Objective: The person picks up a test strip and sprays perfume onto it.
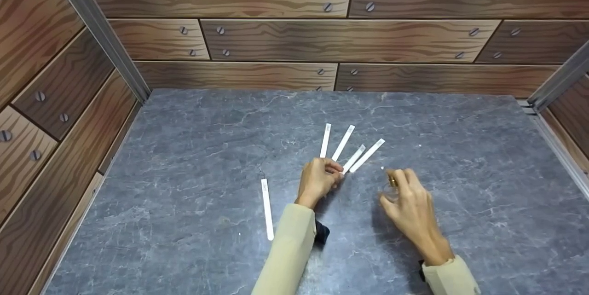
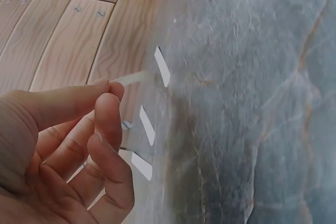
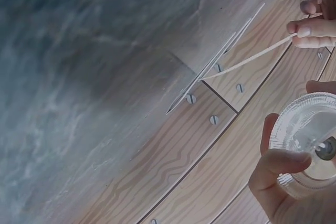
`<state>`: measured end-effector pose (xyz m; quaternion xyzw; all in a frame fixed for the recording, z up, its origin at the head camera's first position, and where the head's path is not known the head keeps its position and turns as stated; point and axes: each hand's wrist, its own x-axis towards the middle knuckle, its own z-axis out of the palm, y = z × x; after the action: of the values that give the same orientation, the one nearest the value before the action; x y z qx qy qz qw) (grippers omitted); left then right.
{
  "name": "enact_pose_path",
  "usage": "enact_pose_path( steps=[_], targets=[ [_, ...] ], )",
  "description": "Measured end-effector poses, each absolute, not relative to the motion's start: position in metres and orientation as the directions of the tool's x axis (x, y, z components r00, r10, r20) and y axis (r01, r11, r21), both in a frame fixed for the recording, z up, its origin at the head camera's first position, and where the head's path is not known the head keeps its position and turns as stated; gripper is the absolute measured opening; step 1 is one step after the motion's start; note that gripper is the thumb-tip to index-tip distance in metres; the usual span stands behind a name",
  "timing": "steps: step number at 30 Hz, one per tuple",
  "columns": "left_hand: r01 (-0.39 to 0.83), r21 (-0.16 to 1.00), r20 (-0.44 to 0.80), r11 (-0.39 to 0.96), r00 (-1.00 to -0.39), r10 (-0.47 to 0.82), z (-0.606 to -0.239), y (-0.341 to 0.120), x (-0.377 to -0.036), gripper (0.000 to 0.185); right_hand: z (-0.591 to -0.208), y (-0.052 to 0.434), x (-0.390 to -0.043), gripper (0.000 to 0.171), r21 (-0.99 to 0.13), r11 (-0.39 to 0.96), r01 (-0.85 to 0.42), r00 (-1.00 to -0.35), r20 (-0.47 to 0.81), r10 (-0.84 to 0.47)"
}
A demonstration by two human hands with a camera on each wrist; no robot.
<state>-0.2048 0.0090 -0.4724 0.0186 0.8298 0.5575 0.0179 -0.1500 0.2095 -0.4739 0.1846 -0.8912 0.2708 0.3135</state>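
My left hand (image 1: 318, 180) pinches the lower end of a white paper test strip (image 1: 354, 159) between thumb and forefinger. In the left wrist view this strip (image 2: 132, 78) sticks out past the fingertips, and in the right wrist view it (image 3: 252, 60) slants above the table. To the right, my right hand (image 1: 411, 205) grips a clear, ridged perfume bottle (image 3: 294, 116), its gold top (image 1: 392, 181) showing by the forefinger in the head view. Most of the bottle is hidden by the fingers there. The bottle and the held strip are apart.
Beyond the left hand, three more strips (image 1: 326, 139) lie fanned on the grey marbled table (image 1: 184, 147). Another strip (image 1: 267, 210) lies alone left of the left forearm. A tiny white speck (image 1: 382, 167) sits near the right hand. Wood-patterned walls (image 1: 276, 39) stand behind and at the sides.
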Motion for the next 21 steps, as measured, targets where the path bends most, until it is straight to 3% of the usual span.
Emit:
enact_pose_path(
  steps=[14,21],
  targets=[
    [0.002,0.923,-0.008,0.386,-1.0,0.024,-0.477,0.023,-0.219,0.018,-0.474,0.21,-0.15,0.052,-0.379,0.784,-0.491,-0.746,0.648,-0.153],
    [-0.083,0.952,-0.103,0.295,-0.993,0.051,-0.48,0.026,-0.223,0.027,-0.475,0.212,-0.15,0.051,-0.374,0.785,-0.495,-0.74,0.654,-0.155]
  ],
)
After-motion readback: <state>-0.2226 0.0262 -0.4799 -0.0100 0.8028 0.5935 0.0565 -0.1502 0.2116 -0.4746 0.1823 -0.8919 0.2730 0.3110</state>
